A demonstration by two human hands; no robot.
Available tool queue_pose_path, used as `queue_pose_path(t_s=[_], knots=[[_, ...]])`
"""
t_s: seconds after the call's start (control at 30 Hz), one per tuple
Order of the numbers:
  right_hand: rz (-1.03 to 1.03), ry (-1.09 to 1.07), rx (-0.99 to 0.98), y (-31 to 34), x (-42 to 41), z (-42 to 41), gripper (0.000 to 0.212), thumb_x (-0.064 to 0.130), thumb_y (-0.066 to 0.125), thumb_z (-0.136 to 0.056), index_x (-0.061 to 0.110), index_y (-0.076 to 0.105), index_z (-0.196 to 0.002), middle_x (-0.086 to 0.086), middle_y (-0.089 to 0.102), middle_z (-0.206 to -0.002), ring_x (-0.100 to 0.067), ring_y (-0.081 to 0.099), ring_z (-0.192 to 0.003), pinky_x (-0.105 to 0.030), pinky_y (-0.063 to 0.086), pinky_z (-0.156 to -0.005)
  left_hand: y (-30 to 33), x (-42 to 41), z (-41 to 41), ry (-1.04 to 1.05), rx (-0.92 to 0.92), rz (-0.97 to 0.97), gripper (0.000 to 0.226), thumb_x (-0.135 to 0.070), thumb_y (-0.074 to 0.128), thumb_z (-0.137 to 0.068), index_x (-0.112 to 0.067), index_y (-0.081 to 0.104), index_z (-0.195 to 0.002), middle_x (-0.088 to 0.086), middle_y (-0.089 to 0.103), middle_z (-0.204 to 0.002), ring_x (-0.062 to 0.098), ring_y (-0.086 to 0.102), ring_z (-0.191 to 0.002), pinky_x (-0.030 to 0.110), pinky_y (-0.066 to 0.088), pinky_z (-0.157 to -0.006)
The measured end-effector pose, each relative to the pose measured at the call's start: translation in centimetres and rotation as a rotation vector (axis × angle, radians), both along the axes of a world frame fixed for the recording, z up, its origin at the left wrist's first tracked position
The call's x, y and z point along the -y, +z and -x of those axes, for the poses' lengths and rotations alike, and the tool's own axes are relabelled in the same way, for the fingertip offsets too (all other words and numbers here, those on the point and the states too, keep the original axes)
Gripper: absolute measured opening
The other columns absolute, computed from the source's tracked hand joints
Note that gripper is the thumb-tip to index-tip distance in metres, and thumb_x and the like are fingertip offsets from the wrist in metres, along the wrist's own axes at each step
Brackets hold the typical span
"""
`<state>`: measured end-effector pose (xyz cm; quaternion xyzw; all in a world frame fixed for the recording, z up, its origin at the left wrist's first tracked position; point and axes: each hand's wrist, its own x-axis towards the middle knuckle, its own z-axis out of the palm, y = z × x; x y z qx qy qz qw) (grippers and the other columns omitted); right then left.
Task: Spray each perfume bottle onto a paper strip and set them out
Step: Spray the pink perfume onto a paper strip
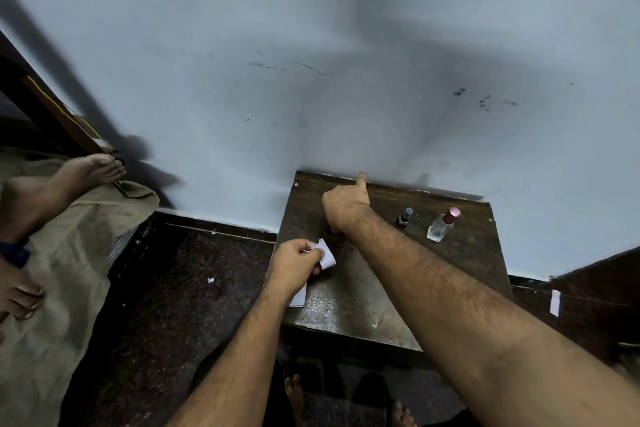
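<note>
I see my left hand (297, 262) at frame centre pinching a curled paper strip (326, 254) over the table's (349, 302) left edge. My right hand (344, 206) is above it, fingers curled, index finger pointing up; whether it holds anything I cannot tell. Right of it stand a small dark bottle (404, 217) and a clear bottle (442, 225).

My left hand (294, 262) sits low and close to me, forearm bare, wrist bent a little, knuckles up. Its fingers curl inward and my thumb and fingertips pinch a small white paper strip (325, 253) that sticks out just past them to the right. My right arm reaches further out, crossing above and beyond my left fingers, forearm bare and nearly straight. My right hand (344, 208) is turned back-up, thumb stuck out ahead, the other fingers folded under; whether they hold anything I cannot tell.
</note>
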<state>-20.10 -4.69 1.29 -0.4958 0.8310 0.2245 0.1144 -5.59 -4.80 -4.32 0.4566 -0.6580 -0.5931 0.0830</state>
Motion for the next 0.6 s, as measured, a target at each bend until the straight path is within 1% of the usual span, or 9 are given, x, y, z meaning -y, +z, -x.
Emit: queue_pose_path(t_s=[0.1,0.13,0.2,0.27,0.3,0.37,0.43,0.5,0.6], knots=[[0.027,-0.006,0.015,-0.6,0.1,0.1,0.027,0.019,0.054,-0.092,0.016,0.063,-0.118,-0.004,0.067,-0.117,-0.026,0.061,-0.113,-0.063,0.004,-0.116,0.6,-0.5,0.1,-0.154,0.009,-0.122,0.017,-0.01,0.057,-0.093,-0.013,0.06,-0.076,0.004,0.06,-0.064,0.005,0.056,-0.045,0.013,0.038,-0.042],[0.045,-0.005,0.018,-0.7,0.0,0.1,0.028,0.016,0.052,-0.092,0.017,0.064,-0.117,-0.004,0.067,-0.117,-0.026,0.061,-0.112,-0.062,0.004,-0.116,0.8,-0.8,0.1,-0.237,0.027,-0.187,0.018,-0.009,0.055,-0.094,-0.013,0.057,-0.077,0.004,0.06,-0.066,0.005,0.056,-0.044,0.014,0.034,-0.038],[0.082,-0.003,0.038,-0.6,-0.1,0.2,0.027,0.013,0.049,-0.09,0.016,0.065,-0.112,-0.004,0.068,-0.112,-0.025,0.062,-0.109,-0.062,0.006,-0.116,0.8,-1.3,0.2,-0.427,0.106,-0.243,0.012,-0.013,0.052,-0.096,-0.014,0.054,-0.084,0.003,0.062,-0.072,0.004,0.057,-0.045,0.017,0.03,-0.037],[0.153,-0.007,0.079,-0.2,-0.3,0.5,0.02,0.012,0.052,-0.087,0.017,0.065,-0.101,-0.002,0.068,-0.101,-0.024,0.063,-0.104,-0.06,0.011,-0.116,0.1,-1.7,0.4,-0.519,0.168,-0.171,0.006,-0.013,0.052,-0.096,-0.011,0.056,-0.092,0.005,0.061,-0.073,0.006,0.056,-0.043,0.02,0.039,-0.042],[0.211,-0.022,0.108,0.0,-0.4,0.7,0.016,0.014,0.054,-0.085,0.018,0.065,-0.097,-0.002,0.068,-0.097,-0.024,0.063,-0.103,-0.057,0.016,-0.115,-0.3,-1.9,0.6,-0.529,0.198,-0.109,0.008,-0.014,0.052,-0.095,-0.008,0.057,-0.097,0.005,0.061,-0.07,0.008,0.056,-0.042,0.023,0.045,-0.048],[0.375,-0.098,0.191,0.4,-0.7,1.3,0.019,0.022,0.06,-0.082,0.022,0.067,-0.099,-0.001,0.07,-0.099,-0.024,0.063,-0.103,-0.048,0.032,-0.107,-0.7,-2.0,1.0,-0.56,0.279,0.045,0.019,-0.019,0.052,-0.095,-0.01,0.058,-0.111,0.004,0.064,-0.066,0.012,0.059,-0.046,0.025,0.048,-0.058],[0.572,-0.213,0.312,1.1,-1.3,1.9,0.026,0.027,0.06,-0.08,0.025,0.068,-0.104,-0.002,0.072,-0.103,-0.025,0.063,-0.102,-0.039,0.043,-0.095,-0.8,-2.1,1.4,-0.598,0.361,0.213,0.021,-0.025,0.052,-0.095,-0.017,0.059,-0.114,0.006,0.071,-0.079,0.019,0.067,-0.063,0.024,0.049,-0.067],[0.717,-0.293,0.418,1.8,-2.0,2.3,0.029,0.026,0.058,-0.08,0.023,0.07,-0.107,-0.002,0.072,-0.106,-0.026,0.063,-0.102,-0.036,0.049,-0.09,-1.0,-2.2,1.7,-0.604,0.403,0.294,0.021,-0.029,0.05,-0.095,-0.022,0.059,-0.113,0.006,0.073,-0.097,0.022,0.07,-0.082,0.027,0.049,-0.077],[0.87,-0.351,0.529,2.6,-3.0,2.4,0.023,0.025,0.058,-0.082,0.02,0.073,-0.1,0.001,0.073,-0.102,-0.021,0.065,-0.097,-0.036,0.052,-0.088,-1.1,-2.5,2.0,-0.588,0.455,0.411,0.02,-0.033,0.049,-0.096,-0.026,0.061,-0.11,0.002,0.069,-0.11,0.023,0.063,-0.102,0.028,0.042,-0.077]])
